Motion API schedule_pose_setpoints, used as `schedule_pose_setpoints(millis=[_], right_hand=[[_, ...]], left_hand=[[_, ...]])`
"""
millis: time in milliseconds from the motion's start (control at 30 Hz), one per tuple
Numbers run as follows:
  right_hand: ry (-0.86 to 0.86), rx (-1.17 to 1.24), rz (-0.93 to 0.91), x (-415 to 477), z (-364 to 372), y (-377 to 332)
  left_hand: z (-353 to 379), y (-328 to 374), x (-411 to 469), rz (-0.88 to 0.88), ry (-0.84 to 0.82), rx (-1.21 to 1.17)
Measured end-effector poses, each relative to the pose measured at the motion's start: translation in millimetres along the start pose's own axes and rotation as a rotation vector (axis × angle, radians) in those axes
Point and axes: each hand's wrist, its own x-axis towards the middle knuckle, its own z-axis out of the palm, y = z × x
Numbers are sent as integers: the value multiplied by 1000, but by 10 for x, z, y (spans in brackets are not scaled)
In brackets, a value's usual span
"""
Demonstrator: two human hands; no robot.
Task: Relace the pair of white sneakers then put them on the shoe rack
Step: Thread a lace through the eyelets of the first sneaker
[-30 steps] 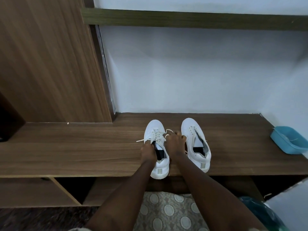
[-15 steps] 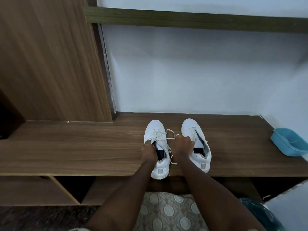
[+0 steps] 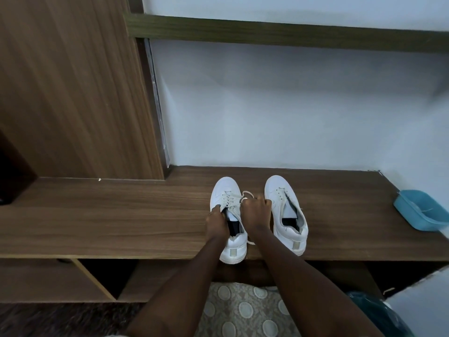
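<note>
Tying the lace (image 3: 233,203) on the left sneaker (image 3: 224,188).
Closest to us, the left hand (image 3: 217,223) curls its fingers round the side of the left sneaker, likely to keep it from sliding on the bench (image 3: 121,215). Just right of that sneaker, the right hand (image 3: 255,212) has closed fingers pinching the lace, probably to pull it tight. Further right sits the right sneaker (image 3: 279,190), its lace holes looking bare, I think waiting its turn. Far right of the left sneaker rests a blue tub (image 3: 418,210).
</note>
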Motion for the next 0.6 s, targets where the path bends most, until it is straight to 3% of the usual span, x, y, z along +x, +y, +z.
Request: schedule_pose_setpoints(millis=[233, 333, 400, 433, 533, 600], right_hand=[[-71, 107, 258, -38, -98, 157], [-72, 104, 143, -96, -116, 104], [-39, 91, 21, -118, -102, 63], [-56, 82, -22, -132, -124, 52], [-82, 7, -164, -220, -127, 13], [-83, 70, -135, -252, -98, 14]], left_hand=[[14, 21, 14, 11, 7, 65], [3, 89, -45, 67, 50, -67], [13, 167, -97, 12, 17, -318], [8, 183, -96, -1, -4, -332], [-55, 155, -38, 108, -71, 10], [-96, 126, 31, 173, -64, 202]])
